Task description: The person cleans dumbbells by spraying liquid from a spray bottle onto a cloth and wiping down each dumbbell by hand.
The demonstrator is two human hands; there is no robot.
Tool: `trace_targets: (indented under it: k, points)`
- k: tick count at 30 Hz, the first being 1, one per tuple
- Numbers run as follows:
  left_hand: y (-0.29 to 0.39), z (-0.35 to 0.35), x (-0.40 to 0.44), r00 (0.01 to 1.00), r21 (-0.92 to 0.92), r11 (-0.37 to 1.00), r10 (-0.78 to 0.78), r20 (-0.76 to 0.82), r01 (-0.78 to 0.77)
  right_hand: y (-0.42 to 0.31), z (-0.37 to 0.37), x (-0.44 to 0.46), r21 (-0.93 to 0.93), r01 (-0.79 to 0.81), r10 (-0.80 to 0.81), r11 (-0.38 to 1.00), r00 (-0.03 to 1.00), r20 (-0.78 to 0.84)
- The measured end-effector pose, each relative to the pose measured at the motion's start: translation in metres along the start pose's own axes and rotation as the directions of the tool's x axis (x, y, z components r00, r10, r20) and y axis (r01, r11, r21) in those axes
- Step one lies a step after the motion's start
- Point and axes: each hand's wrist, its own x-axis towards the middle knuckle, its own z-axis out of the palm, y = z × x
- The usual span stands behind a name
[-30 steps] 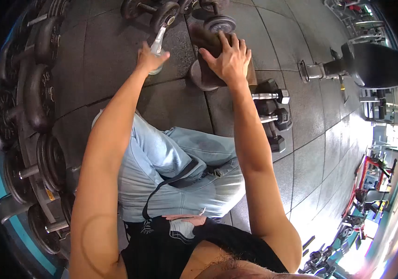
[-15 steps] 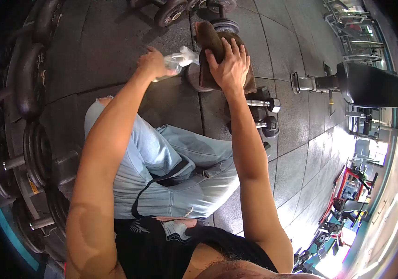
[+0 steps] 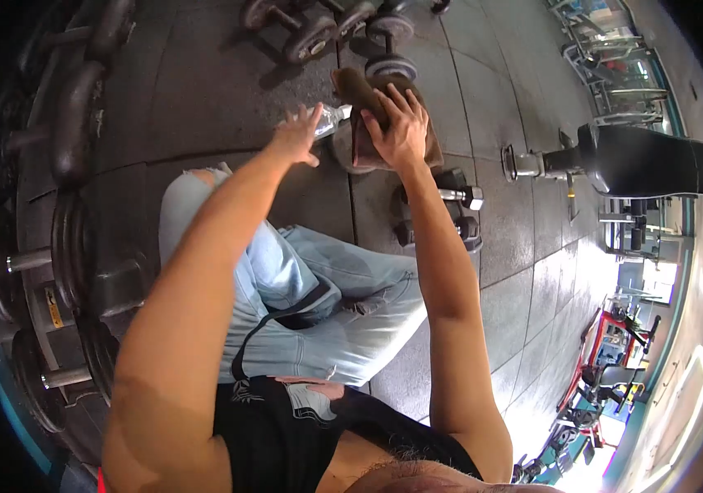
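My left hand (image 3: 292, 141) has its fingers spread beside a clear bottle with a white top (image 3: 327, 121), which is tilted onto its side; the hand partly hides it. Flat on a folded brown cloth (image 3: 360, 89) lies my right hand (image 3: 402, 133), fingers apart. The cloth drapes over the middle of a dumbbell (image 3: 390, 66), whose round ends show above and below it.
More round dumbbells (image 3: 310, 39) lie on the dark floor tiles beyond. Hex dumbbells (image 3: 471, 197) are right of my right forearm. A loaded rack (image 3: 72, 246) runs along the left, and a black bench (image 3: 656, 160) stands at the right.
The bottle has gone from upright to tilted over, nearer the cloth. My left hand has moved right and its fingers have opened from around it. My right hand stays on the cloth.
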Motion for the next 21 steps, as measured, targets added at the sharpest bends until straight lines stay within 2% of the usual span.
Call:
trace_targets:
  k: [2, 3, 4, 6, 7, 8, 10, 11, 12, 13, 14, 15, 16, 17, 18, 19, 20, 21]
  points:
    - [-0.001, 0.029, 0.028, 0.991, 0.030, 0.991, -0.130, -0.036, 0.131, -0.006, -0.002, 0.005, -0.046, 0.000, 0.001, 0.999, 1.000, 0.013]
    - [-0.010, 0.047, 0.039, 0.983, -0.013, 0.990, -0.139, -0.122, 0.139, -0.013, -0.008, 0.008, -0.066, -0.046, 0.051, 0.997, 0.996, 0.067]
    - [-0.013, 0.042, 0.045, 0.982, -0.020, 0.991, -0.136, -0.129, 0.135, -0.016, -0.012, 0.011, -0.093, -0.094, 0.105, 0.991, 0.987, 0.120]
    - [-0.018, 0.040, 0.054, 0.941, -0.204, 0.919, -0.323, 0.101, 0.337, -0.005, -0.007, 0.016, -0.113, -0.155, 0.173, 0.981, 0.971, 0.167]
    - [-0.027, 0.043, 0.060, 0.903, -0.327, 0.843, -0.385, 0.190, 0.428, 0.005, -0.002, 0.019, -0.084, -0.254, 0.262, 0.963, 0.960, 0.101]
    - [-0.041, 0.054, 0.066, 0.906, -0.380, 0.825, -0.408, 0.111, 0.418, 0.016, 0.005, 0.025, -0.043, -0.347, 0.348, 0.937, 0.937, 0.030]
    - [-0.048, 0.010, 0.050, 0.958, -0.704, 0.652, -0.231, 0.168, 0.280, 0.039, 0.004, 0.033, 0.326, -0.443, 0.504, 0.835, 0.853, -0.132]
    - [-0.046, 0.009, 0.057, 0.920, -0.743, 0.589, -0.381, 0.090, 0.317, 0.057, 0.002, 0.036, 0.358, -0.561, 0.615, 0.746, 0.787, -0.048]
    - [-0.040, 0.004, 0.053, 0.917, -0.743, 0.584, -0.385, 0.100, 0.326, 0.059, -0.008, 0.034, 0.529, -0.568, 0.688, 0.631, 0.724, -0.044]
    - [-0.035, -0.010, 0.049, 0.897, -0.845, 0.492, -0.441, -0.034, 0.209, 0.072, -0.013, 0.030, 0.662, -0.555, 0.720, 0.504, 0.693, 0.033]
    - [-0.032, -0.022, 0.047, 0.846, -0.914, 0.400, -0.508, -0.163, 0.064, 0.083, -0.014, 0.025, 0.852, -0.458, 0.767, 0.253, 0.632, 0.113]
    - [-0.032, -0.026, 0.049, 0.843, -0.918, 0.392, -0.513, -0.161, 0.064, 0.088, -0.024, 0.022, 0.925, -0.381, 0.792, -0.013, 0.560, 0.242]
    - [-0.033, -0.031, 0.053, 0.784, -0.869, 0.485, -0.574, -0.234, 0.096, 0.092, -0.034, 0.014, 0.922, -0.269, 0.780, -0.277, 0.497, 0.379]
    - [-0.033, -0.032, 0.058, 0.719, -0.812, 0.568, -0.621, -0.312, 0.138, 0.089, -0.044, 0.009, 0.949, -0.140, 0.751, -0.284, 0.582, 0.311]
    - [-0.035, -0.028, 0.061, 0.720, -0.816, 0.561, -0.623, -0.307, 0.138, 0.080, -0.058, 0.006, 0.955, -0.009, 0.720, -0.297, 0.654, 0.231]
    - [-0.040, -0.024, 0.063, 0.663, -0.784, 0.591, -0.666, -0.342, 0.190, 0.071, -0.071, 0.002, 0.955, 0.012, 0.667, -0.295, 0.719, 0.197]
    - [-0.046, -0.018, 0.064, 0.602, -0.749, 0.615, -0.702, -0.379, 0.246, 0.059, -0.079, 0.002, 0.956, 0.010, 0.666, -0.294, 0.719, 0.197]
    - [-0.053, -0.009, 0.064, 0.583, -0.756, 0.595, -0.727, -0.362, 0.273, 0.048, -0.084, 0.003, 0.967, -0.210, 0.714, 0.143, 0.699, 0.046]
